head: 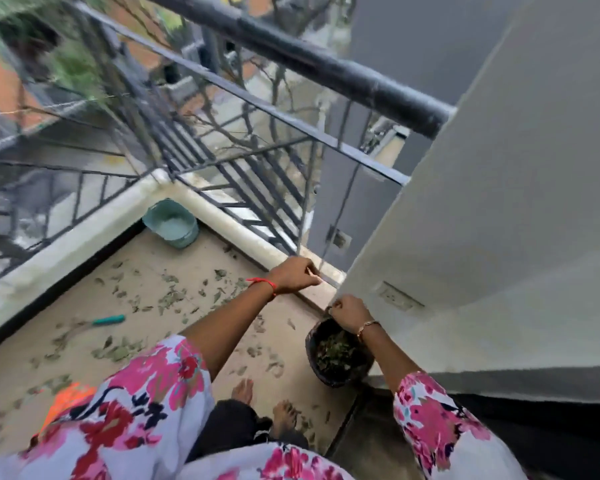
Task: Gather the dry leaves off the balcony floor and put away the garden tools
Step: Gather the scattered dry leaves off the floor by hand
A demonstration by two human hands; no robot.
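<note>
Head view, the only one given. Looked straight down on balcony floor (142, 251) at the corner of the railing (291, 64). Gripped top edge of black bag (326, 372) with right hand (349, 313), fingers curled over the rim, probably to keep the mouth open and the bag upright against the wall (499, 202). Showed some leaves inside the bag. Held left hand (293, 275) just beside it over the ledge (243, 233), fingers curled, maybe pinching something thin and pale; too blurred to tell what, or whether holding anything. Showed dry leaves (170, 296) scattered over most of the floor, so gathering judged only partly done. Showed teal-handled tool (108, 320) lying flat among leaves, not yet put away. Showed teal bucket (172, 223) tucked in the corner, out of the way, and orange item (68, 398) half hidden by sleeve (136, 393).
</note>
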